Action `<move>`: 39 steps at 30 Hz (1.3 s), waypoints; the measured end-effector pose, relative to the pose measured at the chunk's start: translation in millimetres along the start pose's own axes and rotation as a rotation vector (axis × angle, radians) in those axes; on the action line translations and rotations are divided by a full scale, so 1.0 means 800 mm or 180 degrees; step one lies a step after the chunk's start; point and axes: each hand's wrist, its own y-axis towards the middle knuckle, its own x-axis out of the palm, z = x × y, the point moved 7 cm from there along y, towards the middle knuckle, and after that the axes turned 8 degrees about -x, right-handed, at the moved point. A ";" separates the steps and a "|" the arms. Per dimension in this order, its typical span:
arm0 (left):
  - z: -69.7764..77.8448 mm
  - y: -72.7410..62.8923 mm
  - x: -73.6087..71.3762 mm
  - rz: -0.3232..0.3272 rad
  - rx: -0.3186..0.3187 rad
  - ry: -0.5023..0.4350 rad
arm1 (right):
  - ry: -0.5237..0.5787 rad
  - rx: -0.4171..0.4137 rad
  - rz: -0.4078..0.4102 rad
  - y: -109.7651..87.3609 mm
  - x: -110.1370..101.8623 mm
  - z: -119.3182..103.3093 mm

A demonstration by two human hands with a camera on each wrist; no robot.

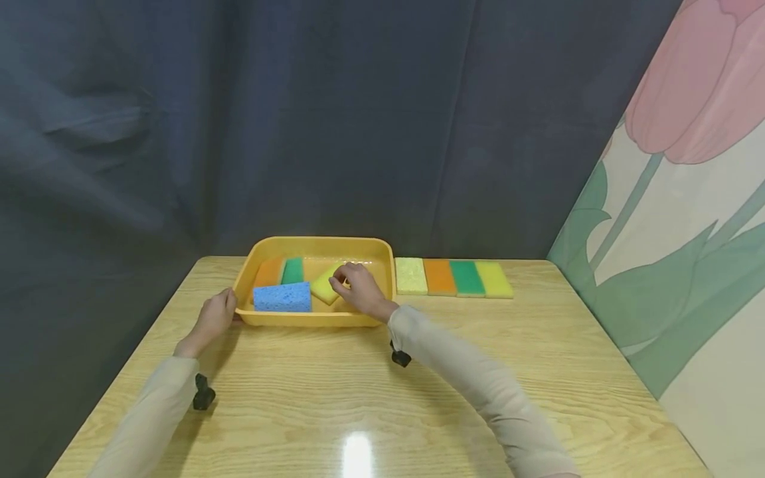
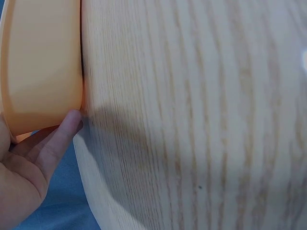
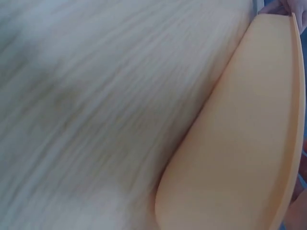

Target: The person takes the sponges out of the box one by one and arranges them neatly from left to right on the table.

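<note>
A yellow tray (image 1: 311, 319) stands at the back of the wooden table. My left hand (image 1: 216, 312) grips its left front corner, with fingers (image 2: 60, 139) against the outer wall in the left wrist view. Inside the tray, my right hand (image 1: 361, 289) has curled fingers at the right end of a slanted yellow sponge (image 1: 325, 288) and appears to pinch it. The hand covers part of that sponge. A blue sponge (image 1: 282, 298) lies at the front left of the tray. Behind it are an orange sponge (image 1: 269, 271) and a green sponge (image 1: 292, 271).
Right of the tray, a pale yellow sponge (image 1: 411, 276), an orange sponge (image 1: 440, 277), a green sponge (image 1: 467, 278) and a yellow sponge (image 1: 494, 279) lie side by side. A dark curtain (image 1: 358, 119) hangs behind the table (image 1: 299, 398). A flower-painted wall (image 1: 675, 219) stands at right.
</note>
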 end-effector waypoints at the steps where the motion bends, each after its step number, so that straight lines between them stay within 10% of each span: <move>1: 0.000 0.000 -0.001 0.0005 -0.0007 -0.0011 | -0.0001 0.0018 -0.0021 0.001 0.003 -0.003; 22: 0.001 -0.002 -0.002 0.0037 0.0085 0.0070 | -0.0047 0.0265 -0.0153 0.030 0.048 -0.039; 39: -0.001 -0.004 -0.004 0.0005 0.0048 0.0068 | -0.0303 0.0332 -0.0765 0.029 0.073 -0.036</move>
